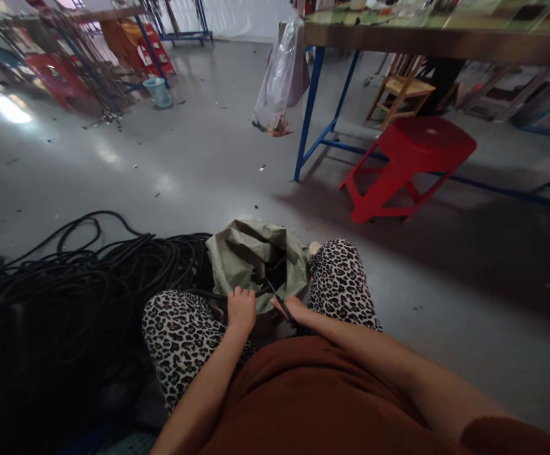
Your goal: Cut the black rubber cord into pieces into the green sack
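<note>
My left hand [241, 309] is closed around a black rubber hose or cord [206, 293], which runs in from the left over my knee. The cord's end reaches past my fingers above an open green woven sack [225, 253] between my legs. In my right hand [296, 311] is a pair of black-handled scissors [282, 304], its blades pointing up and left beside the cord's end. Whether the blades touch the cord I cannot tell. Dark pieces [258, 276] show inside the sack, partly in shadow. A large tangled heap of the same black cord [114, 272] lies to my left.
A red plastic stool [427, 145] stands ahead on the right, by a blue-legged table [398, 39]. A clear plastic bag [282, 76] hangs from the table's corner. Farther off are a wooden chair [405, 88] and a light blue basket [158, 93]. Small scraps dot the grey floor.
</note>
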Available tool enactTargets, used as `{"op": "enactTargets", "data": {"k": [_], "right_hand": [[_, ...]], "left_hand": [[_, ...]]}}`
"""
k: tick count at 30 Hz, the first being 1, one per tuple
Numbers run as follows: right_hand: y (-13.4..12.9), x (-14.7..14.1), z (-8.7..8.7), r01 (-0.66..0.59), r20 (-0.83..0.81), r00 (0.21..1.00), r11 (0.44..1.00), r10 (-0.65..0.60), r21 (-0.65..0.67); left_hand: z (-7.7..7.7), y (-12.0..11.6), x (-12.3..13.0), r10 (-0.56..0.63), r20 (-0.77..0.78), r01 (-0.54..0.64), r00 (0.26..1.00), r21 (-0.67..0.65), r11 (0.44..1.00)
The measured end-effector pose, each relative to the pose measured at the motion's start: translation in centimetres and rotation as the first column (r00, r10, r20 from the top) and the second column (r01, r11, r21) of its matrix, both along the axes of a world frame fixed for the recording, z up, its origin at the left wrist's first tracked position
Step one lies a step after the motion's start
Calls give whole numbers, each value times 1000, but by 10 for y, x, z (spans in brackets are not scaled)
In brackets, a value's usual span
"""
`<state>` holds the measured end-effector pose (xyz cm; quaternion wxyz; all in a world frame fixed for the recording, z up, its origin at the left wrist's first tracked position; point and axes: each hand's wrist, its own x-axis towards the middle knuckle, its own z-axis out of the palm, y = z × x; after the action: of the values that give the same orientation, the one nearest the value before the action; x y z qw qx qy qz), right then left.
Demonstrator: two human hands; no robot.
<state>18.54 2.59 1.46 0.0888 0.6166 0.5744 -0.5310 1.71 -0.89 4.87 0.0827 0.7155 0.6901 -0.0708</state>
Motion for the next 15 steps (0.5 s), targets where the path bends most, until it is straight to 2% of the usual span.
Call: {"op": "enactTargets", "data": {"k": [3, 8, 15], "right_hand": [[-1, 0, 1, 8, 1, 1000, 1000, -8, 2], [-2, 1, 5, 2, -18, 1000, 999, -3, -38], [-2, 0, 8, 24, 1, 1000, 999, -24, -44]], "left_hand": [[-1, 0, 2, 10, -12, -10, 1000, -22, 1000], [-9, -2, 2, 156, 34, -148, 987, -172, 974], [-8, -2, -2, 218, 110, -192, 970, -205, 960]]}}
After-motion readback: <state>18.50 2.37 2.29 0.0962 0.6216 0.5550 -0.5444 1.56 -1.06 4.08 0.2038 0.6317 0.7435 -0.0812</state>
